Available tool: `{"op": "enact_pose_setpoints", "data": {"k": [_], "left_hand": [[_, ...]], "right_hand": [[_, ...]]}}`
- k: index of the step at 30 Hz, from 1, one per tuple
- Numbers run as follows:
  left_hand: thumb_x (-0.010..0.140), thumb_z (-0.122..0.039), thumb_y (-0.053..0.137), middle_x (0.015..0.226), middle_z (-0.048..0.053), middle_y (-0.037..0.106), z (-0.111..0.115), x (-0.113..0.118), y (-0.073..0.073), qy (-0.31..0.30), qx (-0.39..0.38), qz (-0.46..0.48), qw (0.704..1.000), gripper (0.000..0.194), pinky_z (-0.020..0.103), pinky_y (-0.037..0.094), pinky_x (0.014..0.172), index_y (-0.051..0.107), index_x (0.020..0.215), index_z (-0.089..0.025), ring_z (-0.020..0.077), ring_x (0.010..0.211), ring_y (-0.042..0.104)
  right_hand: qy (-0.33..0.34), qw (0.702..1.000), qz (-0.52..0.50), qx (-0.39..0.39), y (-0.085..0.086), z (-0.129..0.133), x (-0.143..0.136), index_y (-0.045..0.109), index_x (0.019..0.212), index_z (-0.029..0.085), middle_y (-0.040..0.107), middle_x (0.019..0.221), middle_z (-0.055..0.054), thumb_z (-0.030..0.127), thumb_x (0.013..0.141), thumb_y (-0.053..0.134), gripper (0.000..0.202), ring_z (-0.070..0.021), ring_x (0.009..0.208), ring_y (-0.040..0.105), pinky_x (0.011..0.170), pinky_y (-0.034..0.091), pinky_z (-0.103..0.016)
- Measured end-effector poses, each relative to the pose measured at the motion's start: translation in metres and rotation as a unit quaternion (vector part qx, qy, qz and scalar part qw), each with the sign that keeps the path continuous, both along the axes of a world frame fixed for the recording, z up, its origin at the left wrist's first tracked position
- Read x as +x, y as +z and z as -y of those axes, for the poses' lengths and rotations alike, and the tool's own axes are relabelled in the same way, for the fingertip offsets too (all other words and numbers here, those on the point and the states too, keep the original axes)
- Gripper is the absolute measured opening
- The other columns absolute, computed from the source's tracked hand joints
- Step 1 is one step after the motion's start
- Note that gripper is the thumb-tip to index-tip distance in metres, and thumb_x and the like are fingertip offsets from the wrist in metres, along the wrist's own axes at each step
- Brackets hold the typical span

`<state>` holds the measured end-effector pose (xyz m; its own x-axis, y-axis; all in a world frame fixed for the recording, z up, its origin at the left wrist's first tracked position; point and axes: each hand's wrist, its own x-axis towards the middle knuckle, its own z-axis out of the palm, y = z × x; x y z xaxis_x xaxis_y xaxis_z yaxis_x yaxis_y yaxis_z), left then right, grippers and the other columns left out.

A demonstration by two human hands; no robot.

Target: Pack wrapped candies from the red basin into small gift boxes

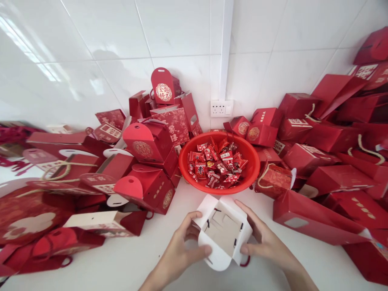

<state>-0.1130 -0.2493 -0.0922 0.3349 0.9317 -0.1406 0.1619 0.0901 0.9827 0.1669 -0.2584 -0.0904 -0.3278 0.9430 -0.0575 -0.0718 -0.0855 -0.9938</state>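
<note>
An opened box with a white inside faces up near the front of the table, its flaps spread and dark cord ends poking through its walls. My left hand grips its left side, thumb on the rounded front flap. On the right side my right hand holds the box between thumb and fingers. A dark red cord loop shows beneath its right front corner. Just behind the box stands a red bowl filled with red wrapped candies.
Red gift boxes are piled to the left, some with cord handles. More red boxes are heaped on the right. A power socket is on the white tiled wall behind the bowl.
</note>
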Motion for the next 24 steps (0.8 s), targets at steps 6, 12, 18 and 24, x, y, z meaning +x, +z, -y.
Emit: {"op": "enact_pose_setpoints", "data": {"k": [6,12,18,24], "left_hand": [[0.082,-0.042,0.076,0.106,0.007,0.066,-0.009,-0.003,0.031,-0.002,0.154,-0.183,0.971,0.058,0.036,0.054,0.087,0.055,0.133,-0.024,0.0213,0.092,0.065],[0.086,-0.048,0.071,0.079,0.000,0.064,-0.022,-0.014,0.046,-0.096,0.225,-0.252,0.936,0.062,0.025,0.050,0.066,0.057,0.140,-0.021,0.0149,0.068,0.058],[0.100,-0.040,0.050,0.060,-0.004,0.056,-0.046,-0.013,0.076,-0.051,0.312,-0.238,0.918,0.040,0.018,0.040,0.054,0.067,0.126,-0.015,0.0093,0.053,0.048],[0.094,-0.037,0.058,0.088,0.005,0.076,-0.097,0.009,0.106,-0.020,0.329,-0.211,0.920,0.030,0.022,0.052,0.071,0.075,0.106,-0.015,0.0151,0.075,0.067]], "right_hand": [[-0.002,0.986,0.136,0.093,0.022,-0.018,0.010,0.044,0.154,0.027,0.050,0.155,-0.013,0.043,0.070,0.088,0.096,-0.0327,0.141,0.050,0.116,0.041,-0.049],[-0.001,0.949,0.263,0.171,0.053,-0.026,0.030,0.057,0.144,0.028,0.060,0.146,-0.011,0.043,0.077,0.083,0.073,-0.0329,0.131,0.059,0.109,0.049,-0.049],[-0.190,0.929,0.242,0.207,0.087,-0.057,0.019,0.076,0.099,0.022,0.079,0.092,-0.006,0.044,0.088,0.066,0.026,-0.0235,0.083,0.074,0.079,0.061,-0.037],[-0.250,0.919,0.188,0.241,0.095,-0.121,0.005,0.073,0.089,0.021,0.078,0.088,-0.006,0.035,0.081,0.068,0.017,-0.0232,0.080,0.073,0.076,0.060,-0.037]]}}
